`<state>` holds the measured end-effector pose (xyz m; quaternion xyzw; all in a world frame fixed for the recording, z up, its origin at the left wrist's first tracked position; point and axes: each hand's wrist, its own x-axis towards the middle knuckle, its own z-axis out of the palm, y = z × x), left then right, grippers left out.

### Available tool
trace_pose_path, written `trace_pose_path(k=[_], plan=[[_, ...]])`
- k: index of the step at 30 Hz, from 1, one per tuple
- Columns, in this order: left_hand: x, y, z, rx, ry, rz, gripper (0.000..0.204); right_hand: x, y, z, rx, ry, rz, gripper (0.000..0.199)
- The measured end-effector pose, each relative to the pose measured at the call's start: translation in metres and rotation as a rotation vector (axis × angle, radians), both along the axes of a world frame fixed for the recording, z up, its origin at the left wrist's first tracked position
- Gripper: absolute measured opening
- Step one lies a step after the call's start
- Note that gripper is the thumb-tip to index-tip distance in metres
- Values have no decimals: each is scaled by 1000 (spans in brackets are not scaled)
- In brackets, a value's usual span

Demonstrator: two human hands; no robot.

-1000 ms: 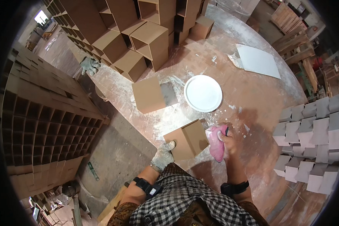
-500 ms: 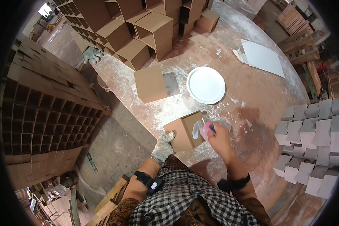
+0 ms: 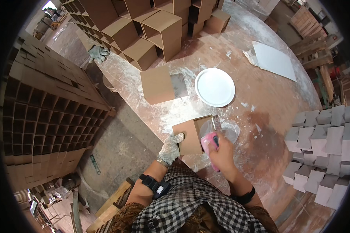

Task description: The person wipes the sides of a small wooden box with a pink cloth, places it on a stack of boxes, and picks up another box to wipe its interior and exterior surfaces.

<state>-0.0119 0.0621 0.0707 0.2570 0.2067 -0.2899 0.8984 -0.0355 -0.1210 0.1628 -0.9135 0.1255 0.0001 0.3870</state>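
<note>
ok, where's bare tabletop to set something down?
Widest bare patch: the table between the round white disc, white sheet and pale boxes, a few scraps aside. Crowded: near edge, left hand on brown box, right hand with pink object; far left, stacked cartons.

free: table [image 3: 278, 106] right of white disc [image 3: 215, 87] | blocked: carton stack [image 3: 171, 37] beyond

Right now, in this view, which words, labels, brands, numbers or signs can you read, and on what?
No text is readable anywhere.
Black wrist device: its pale patch is too small to read.
Brown box under the gloved left hand: no writing visible.
Pink tool in the right hand: none legible.
</note>
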Motion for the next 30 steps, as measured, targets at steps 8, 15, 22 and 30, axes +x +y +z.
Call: trace_pose_path(k=[8,15,22,30], plan=[[0,-6,-11,18,-26,-60,47,56,-8,-22,-148,-66,-176,24],[-8,6,-16,-48,-40,-31,49,19,2,1,178,-252,297,29],[-5,2,-9,-40,-29,-10,47,24,-10,-2,-119,-146,143,19],[1,8,-10,30,-130,-104,47,62,8,-13,-121,14,-229,23]])
